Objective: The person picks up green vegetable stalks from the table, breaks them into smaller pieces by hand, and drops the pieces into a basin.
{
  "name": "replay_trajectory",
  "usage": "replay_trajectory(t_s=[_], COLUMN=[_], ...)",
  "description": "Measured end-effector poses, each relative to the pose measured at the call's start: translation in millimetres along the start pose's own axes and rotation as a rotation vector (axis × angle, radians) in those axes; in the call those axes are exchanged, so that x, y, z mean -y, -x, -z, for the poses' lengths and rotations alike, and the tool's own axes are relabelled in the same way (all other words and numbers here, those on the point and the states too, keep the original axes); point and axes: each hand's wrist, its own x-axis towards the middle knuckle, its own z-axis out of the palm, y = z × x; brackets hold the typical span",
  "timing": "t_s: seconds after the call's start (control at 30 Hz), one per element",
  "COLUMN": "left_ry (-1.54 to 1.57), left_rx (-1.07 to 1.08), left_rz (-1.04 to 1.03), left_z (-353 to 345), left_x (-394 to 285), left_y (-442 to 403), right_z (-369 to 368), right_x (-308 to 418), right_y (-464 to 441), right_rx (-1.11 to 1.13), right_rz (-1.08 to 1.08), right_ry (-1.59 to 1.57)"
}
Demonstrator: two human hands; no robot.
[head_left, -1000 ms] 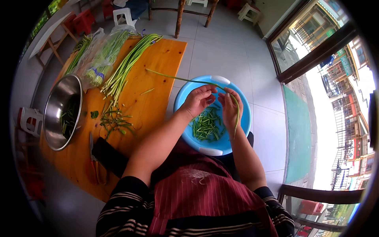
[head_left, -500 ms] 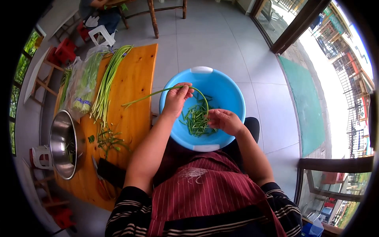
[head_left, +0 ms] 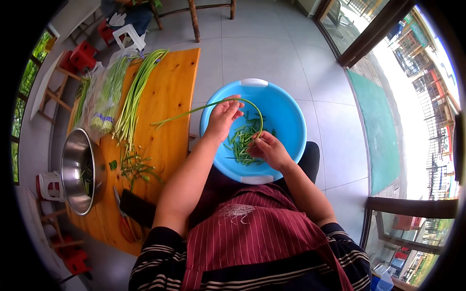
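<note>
A long green garlic scape [head_left: 184,113] arches over the blue basin [head_left: 295,116]. My left hand [head_left: 224,118] is closed on its middle, above the basin's left side. My right hand [head_left: 269,149] pinches the scape's downward-bent end over the basin's inside. Short cut pieces of garlic scape [head_left: 239,140] lie on the basin floor, partly hidden under my right hand. On the wooden table [head_left: 170,87] to my left rests a bunch of long garlic scapes [head_left: 136,97]. Beside it lies a plastic-bagged bunch [head_left: 109,97], bound with a purple band near its ends.
A steel bowl [head_left: 77,179] holding some green pieces stands at the table's left edge. Trimmed tips [head_left: 138,167], red-handled scissors [head_left: 126,225] and a black flat object [head_left: 137,207] lie near my left arm. A seated person [head_left: 138,17] is at the far left.
My right hand has moved slightly up along the scape and its fingers have curled inward. The scape's arch is still held in my left hand. The view has shifted slightly.
</note>
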Motion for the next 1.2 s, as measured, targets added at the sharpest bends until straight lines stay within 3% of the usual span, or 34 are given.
replay_trajectory(t_s=[0.07,0.1,0.17,0.2,0.3,0.53,0.6,0.73,0.93,1.0,1.03,1.1,1.2], left_ry=[-0.107,-0.104,-0.295,-0.332,-0.511,-0.428,-0.468,-0.523,-0.456,-0.13,-0.129,0.017,-0.041], left_rx=[0.077,0.076,0.315,0.332,0.285,0.168,0.247,0.255,0.3,0.311,0.31,0.262,0.252], left_rz=[0.179,0.177,0.206,0.197,0.15,0.161,0.172,0.165,0.279,0.464,0.464,0.603,0.473], left_z=[-7,-9,-12,-12,-12,-13,-11,-12,-3,-1,0,6,7], left_x=[1,2,5,7,7,8,12,10,14,11,12,16,20], left_y=[4,6,9,9,10,9,10,11,8,11,10,5,1], right_z=[3,4,2,1,1,-1,-4,-12,-11,-7,-7,-11,-37], right_x=[-1,-1,1,1,-1,2,4,12,25,32,35,42,38], right_y=[-3,-4,-6,-7,-9,-7,-7,-5,-6,-7,-7,-6,-1], right_rx=[0.042,0.083,0.058,0.032,-0.101,-0.312,-0.433,-0.43,-0.283,-0.109,-0.107,0.178,0.182], right_rz=[0.068,0.138,0.168,0.2,0.238,0.283,0.58,0.559,0.759,0.904,0.903,1.074,1.202], right_ry=[0.039,0.075,0.137,0.195,0.322,0.649,1.004,0.942,1.198,1.23,1.231,1.246,1.184])
